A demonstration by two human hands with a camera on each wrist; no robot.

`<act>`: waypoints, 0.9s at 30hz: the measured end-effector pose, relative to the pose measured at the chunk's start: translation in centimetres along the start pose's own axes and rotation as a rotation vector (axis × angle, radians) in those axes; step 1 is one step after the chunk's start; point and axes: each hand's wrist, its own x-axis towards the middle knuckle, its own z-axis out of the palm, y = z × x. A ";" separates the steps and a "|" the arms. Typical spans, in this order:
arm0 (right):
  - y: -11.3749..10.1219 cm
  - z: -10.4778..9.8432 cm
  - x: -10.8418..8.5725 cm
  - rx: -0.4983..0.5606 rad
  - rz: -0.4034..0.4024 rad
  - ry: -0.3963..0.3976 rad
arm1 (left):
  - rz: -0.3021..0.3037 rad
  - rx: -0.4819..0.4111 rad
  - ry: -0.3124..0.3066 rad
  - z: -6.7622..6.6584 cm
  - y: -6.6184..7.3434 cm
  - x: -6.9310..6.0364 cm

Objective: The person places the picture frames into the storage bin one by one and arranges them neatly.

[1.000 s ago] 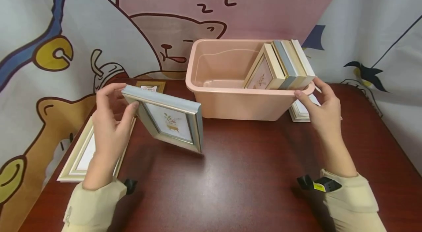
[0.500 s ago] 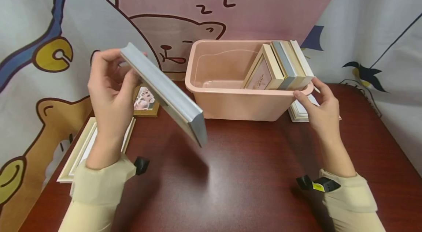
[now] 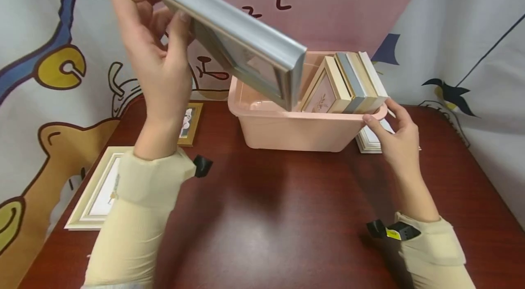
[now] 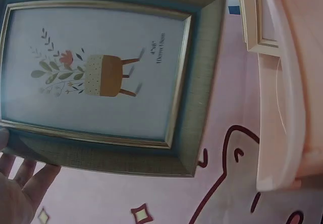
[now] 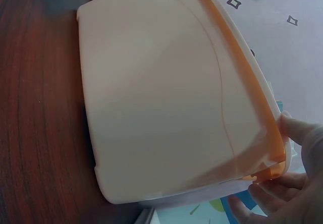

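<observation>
My left hand (image 3: 157, 52) grips one end of a blue-grey picture frame (image 3: 234, 20), held tilted in the air, its far end over the left part of the pink bin (image 3: 295, 129). The left wrist view shows the plant picture in this frame (image 4: 202, 98), with fingers (image 4: 38, 183) at its edge. My right hand (image 3: 398, 143) pinches the bin's front right corner; the right wrist view shows thumb and fingers around the rim (image 5: 280, 153). Several picture frames (image 3: 344, 84) lean upright in the bin's right side.
A cream picture frame (image 3: 88, 209) lies on the table (image 3: 254, 234) at the left, partly under my left forearm. Behind it lies a gold-brown frame (image 3: 193, 129). White frames (image 3: 367, 141) lie at the bin's right, partly hidden. A patterned cloth (image 3: 340, 2) hangs behind.
My left hand has risen and moved right with the blue-grey frame, bringing it from above the table to over the bin. My right hand has stayed at the bin's corner.
</observation>
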 end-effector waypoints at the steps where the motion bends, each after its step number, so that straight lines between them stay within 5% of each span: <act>1: 0.0 0.0 0.0 0.001 0.001 0.002 | -0.010 -0.011 0.004 0.4 -0.4 0.2; 12: 0.0 0.1 0.0 0.031 -0.017 0.019 | -0.120 0.109 -0.122 4.2 -5.8 0.0; 19: 0.0 0.2 0.0 0.022 -0.015 0.013 | -0.353 0.129 -0.217 6.2 -9.4 -1.7; 27: 0.1 0.3 -0.1 0.043 -0.030 0.026 | -0.550 0.157 -0.336 8.7 -12.2 -3.8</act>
